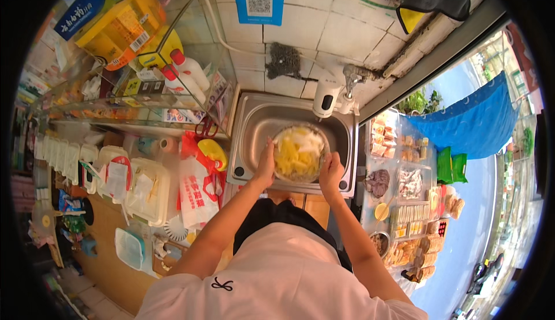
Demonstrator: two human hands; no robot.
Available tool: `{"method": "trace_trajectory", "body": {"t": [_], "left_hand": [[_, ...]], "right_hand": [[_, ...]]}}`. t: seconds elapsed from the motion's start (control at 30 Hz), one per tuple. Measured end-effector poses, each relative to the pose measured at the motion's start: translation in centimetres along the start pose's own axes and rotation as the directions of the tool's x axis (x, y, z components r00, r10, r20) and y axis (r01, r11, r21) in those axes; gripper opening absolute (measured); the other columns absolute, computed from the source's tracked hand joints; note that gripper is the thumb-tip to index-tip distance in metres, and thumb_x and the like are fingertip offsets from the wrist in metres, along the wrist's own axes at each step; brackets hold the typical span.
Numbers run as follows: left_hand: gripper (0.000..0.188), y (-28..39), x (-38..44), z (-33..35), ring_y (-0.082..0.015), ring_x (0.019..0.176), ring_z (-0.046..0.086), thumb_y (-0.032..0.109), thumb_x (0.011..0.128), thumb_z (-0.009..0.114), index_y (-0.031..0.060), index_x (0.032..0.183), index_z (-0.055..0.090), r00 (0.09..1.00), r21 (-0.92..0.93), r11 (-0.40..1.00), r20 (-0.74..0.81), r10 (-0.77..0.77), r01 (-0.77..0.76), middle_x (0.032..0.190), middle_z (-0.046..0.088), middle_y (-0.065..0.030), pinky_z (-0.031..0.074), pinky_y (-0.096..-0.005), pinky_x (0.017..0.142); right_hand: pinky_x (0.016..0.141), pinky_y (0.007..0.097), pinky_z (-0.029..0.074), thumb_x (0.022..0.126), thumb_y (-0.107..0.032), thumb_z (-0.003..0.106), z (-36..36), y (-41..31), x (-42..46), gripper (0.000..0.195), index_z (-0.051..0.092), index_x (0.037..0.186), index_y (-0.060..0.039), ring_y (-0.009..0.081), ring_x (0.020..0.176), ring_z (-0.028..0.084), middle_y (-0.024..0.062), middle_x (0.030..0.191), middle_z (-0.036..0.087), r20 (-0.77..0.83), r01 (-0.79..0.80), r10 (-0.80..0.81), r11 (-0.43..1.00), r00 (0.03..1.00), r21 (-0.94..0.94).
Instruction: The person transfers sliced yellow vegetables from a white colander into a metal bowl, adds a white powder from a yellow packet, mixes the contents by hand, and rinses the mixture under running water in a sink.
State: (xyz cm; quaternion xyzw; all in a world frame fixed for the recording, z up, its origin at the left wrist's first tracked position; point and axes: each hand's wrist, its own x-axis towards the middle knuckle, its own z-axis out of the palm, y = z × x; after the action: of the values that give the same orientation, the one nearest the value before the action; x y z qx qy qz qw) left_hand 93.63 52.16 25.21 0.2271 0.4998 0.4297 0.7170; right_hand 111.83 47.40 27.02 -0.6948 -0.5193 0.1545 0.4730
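Observation:
Both my hands grip a round, clear bowl from opposite sides, over the front half of a stainless steel sink. My left hand clasps its left rim, and my right hand clasps its right rim. Inside lie pale yellow and whitish cut pieces of food; their exact kind is hard to tell. Behind the bowl, a white faucet unit with a dark oval panel hangs over the sink's back edge. I cannot tell whether water is running from it.
Left of the sink are a yellow squeeze bottle, a red-and-white plastic bag, red-handled scissors and lidded plastic boxes. A glass display case rises behind them. On the right, packaged foods cover a counter beside a window opening.

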Motion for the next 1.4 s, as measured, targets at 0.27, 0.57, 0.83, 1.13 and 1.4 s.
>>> {"method": "trace_trajectory", "body": {"t": [0.27,0.57,0.83,1.13,1.4], "left_hand": [[0.071,2.0,-1.4,1.7,-0.0205,0.124,0.041,0.056,0.093,0.040,0.0068,0.142,0.027,0.993,-0.029,0.996,0.088,-0.079,0.082,0.139,0.037,-0.0105,0.039,-0.0350,0.098],[0.076,0.1,-1.6,0.9,-0.0220,0.127,0.040,0.061,0.090,0.041,0.0066,0.141,0.027,0.983,-0.087,0.995,0.180,-0.039,0.055,0.139,0.037,-0.0112,0.039,-0.0378,0.099],[0.080,2.8,-1.8,1.5,-0.0204,0.129,0.037,0.063,0.089,0.042,0.0048,0.142,0.027,0.971,-0.123,0.992,0.237,0.008,0.022,0.141,0.035,-0.0114,0.038,-0.0361,0.101],[0.074,0.0,-1.4,0.9,-0.0201,0.123,0.045,0.061,0.092,0.036,0.0041,0.138,0.031,0.989,-0.070,0.994,0.124,-0.078,0.087,0.136,0.040,-0.0104,0.043,-0.0345,0.097],[0.073,3.7,-3.2,3.1,-0.0194,0.122,0.045,0.061,0.093,0.033,0.0037,0.139,0.031,0.996,-0.054,0.999,0.089,0.001,0.004,0.137,0.039,-0.0105,0.043,-0.0350,0.096]], "right_hand": [[0.047,0.0349,0.033,0.098,-0.020,0.044,-0.4,1.1,0.3,0.031,0.042,0.074,-0.0003,0.0199,0.050,0.035,0.0147,0.057,0.038,-0.016,0.014,-0.014,1.000,1.000,0.025],[0.048,0.0421,0.036,0.096,-0.013,0.046,0.0,2.5,-1.2,0.026,0.039,0.074,-0.0002,0.0429,0.054,0.043,0.0238,0.061,0.045,-0.002,-0.012,0.012,1.000,1.000,0.002],[0.047,0.0373,0.036,0.096,-0.013,0.045,-1.3,-1.8,0.7,0.026,0.039,0.074,-0.0003,0.0365,0.050,0.038,0.0200,0.059,0.044,-0.038,0.010,-0.007,0.997,0.999,0.075],[0.047,0.0389,0.036,0.096,-0.013,0.045,0.2,2.2,-1.4,0.026,0.038,0.074,-0.0001,0.0378,0.050,0.041,0.0206,0.058,0.043,0.003,-0.036,0.036,0.999,0.999,-0.006],[0.047,0.0392,0.036,0.096,-0.012,0.044,-0.8,-0.5,0.8,0.025,0.038,0.076,-0.0004,0.0402,0.051,0.044,0.0206,0.058,0.043,-0.038,0.033,-0.031,0.998,0.999,0.053]]}}
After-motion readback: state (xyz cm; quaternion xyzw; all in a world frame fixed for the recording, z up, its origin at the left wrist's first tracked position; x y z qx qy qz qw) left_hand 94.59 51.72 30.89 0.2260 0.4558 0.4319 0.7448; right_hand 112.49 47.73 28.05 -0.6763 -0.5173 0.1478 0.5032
